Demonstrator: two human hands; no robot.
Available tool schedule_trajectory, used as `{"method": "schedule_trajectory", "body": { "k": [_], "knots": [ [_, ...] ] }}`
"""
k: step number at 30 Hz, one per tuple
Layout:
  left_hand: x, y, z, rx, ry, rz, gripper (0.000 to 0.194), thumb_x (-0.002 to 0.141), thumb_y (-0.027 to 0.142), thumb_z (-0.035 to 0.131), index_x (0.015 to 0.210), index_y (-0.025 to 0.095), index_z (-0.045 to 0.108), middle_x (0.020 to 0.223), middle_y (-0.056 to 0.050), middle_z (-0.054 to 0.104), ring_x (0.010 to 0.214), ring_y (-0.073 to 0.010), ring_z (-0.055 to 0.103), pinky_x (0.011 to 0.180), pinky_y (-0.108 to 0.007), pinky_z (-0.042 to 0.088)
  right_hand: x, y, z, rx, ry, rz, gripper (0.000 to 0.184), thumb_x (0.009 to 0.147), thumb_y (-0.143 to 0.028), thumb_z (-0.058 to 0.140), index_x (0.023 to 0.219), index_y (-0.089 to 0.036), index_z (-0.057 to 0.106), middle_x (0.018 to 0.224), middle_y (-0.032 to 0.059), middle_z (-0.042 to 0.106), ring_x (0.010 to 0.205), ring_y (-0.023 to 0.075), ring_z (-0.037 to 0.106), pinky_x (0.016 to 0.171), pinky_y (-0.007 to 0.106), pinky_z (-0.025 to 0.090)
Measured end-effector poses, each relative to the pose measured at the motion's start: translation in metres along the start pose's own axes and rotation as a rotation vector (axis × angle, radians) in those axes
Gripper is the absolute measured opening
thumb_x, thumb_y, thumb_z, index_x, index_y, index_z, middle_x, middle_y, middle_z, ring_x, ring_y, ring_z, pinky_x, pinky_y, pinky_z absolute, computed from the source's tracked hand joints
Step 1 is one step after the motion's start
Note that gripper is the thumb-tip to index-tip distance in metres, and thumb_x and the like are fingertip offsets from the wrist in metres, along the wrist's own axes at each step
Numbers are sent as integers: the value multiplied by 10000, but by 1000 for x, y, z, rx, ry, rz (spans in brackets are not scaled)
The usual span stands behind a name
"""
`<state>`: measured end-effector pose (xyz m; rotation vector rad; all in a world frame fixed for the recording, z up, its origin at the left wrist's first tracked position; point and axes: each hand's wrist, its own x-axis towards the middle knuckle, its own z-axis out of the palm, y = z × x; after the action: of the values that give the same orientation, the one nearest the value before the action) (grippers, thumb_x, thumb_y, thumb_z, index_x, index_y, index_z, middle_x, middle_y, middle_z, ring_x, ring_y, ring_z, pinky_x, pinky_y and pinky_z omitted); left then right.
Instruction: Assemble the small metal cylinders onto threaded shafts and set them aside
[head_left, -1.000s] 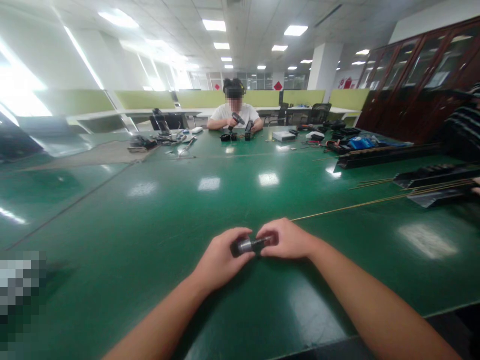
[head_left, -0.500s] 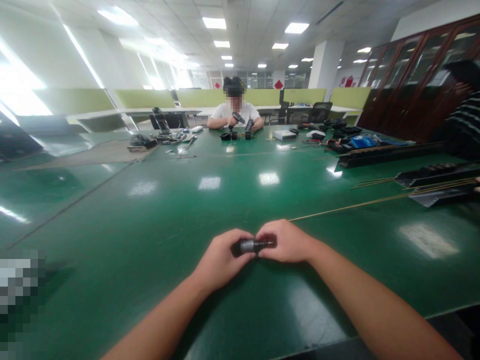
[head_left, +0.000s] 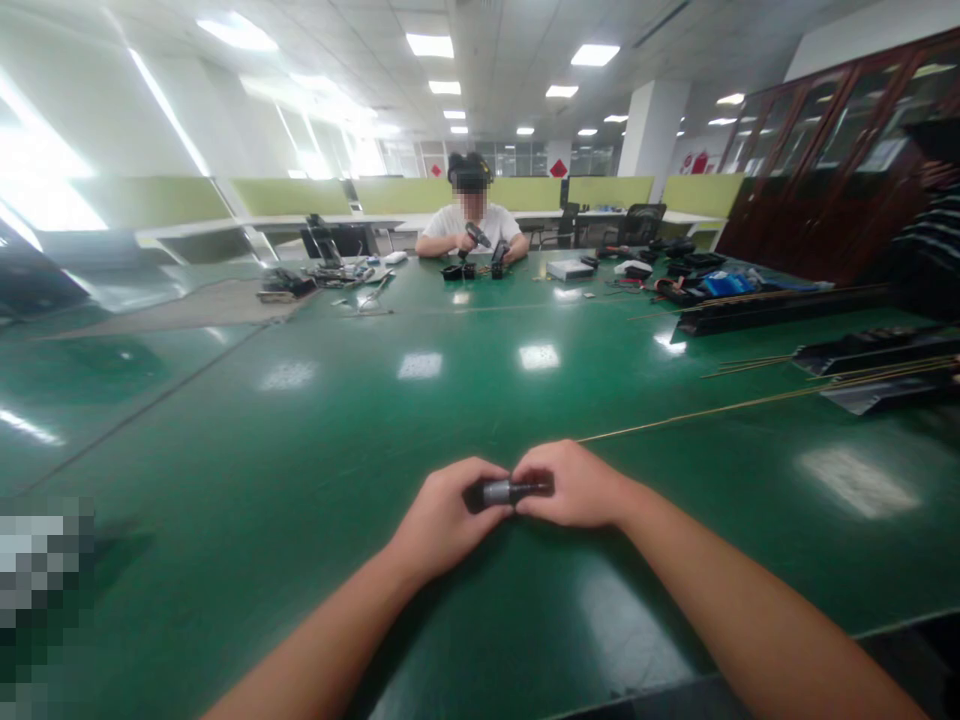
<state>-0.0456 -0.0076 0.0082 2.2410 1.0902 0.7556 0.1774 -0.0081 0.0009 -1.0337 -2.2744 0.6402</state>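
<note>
Both my hands meet just above the green table (head_left: 315, 440), low in the middle of the head view. My left hand (head_left: 442, 520) is closed round the dark end of a small black and silver cylinder (head_left: 501, 491). My right hand (head_left: 574, 485) pinches the other end, where the part narrows to a thin dark tip. The cylinder lies level between the two hands, and only its silver middle band shows clearly.
A thin brass rod (head_left: 697, 412) runs off to the right past my right hand. Long black rails (head_left: 772, 308) and more rods lie at the right. A seated person (head_left: 471, 228) works with a power tool across the table, among small parts. A striped sleeve (head_left: 926, 250) shows at far right.
My hands have kept their hold on the cylinder and barely shifted. The striped sleeve at the right edge has moved a little.
</note>
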Motion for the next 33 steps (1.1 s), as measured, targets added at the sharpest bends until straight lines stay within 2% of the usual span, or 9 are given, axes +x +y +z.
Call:
{"method": "schedule_trajectory", "body": {
  "k": [16,33],
  "knots": [
    [1,-1,1,-12,39,13,177,757,247,742,928,213,713,904,-21,722,832,-178,660,778,-289,494,0,-7,1,-7,10,31,135,757,-231,716,883,-183,713,816,20,713,711,143,631,648,236,440],
    [0,-2,1,-6,36,-8,181,744,228,749,921,222,712,902,-10,720,834,-177,657,777,-291,487,0,-6,3,-4,11,47,124,758,-243,715,867,-183,715,797,17,713,695,137,627,641,232,433]
  ]
}}
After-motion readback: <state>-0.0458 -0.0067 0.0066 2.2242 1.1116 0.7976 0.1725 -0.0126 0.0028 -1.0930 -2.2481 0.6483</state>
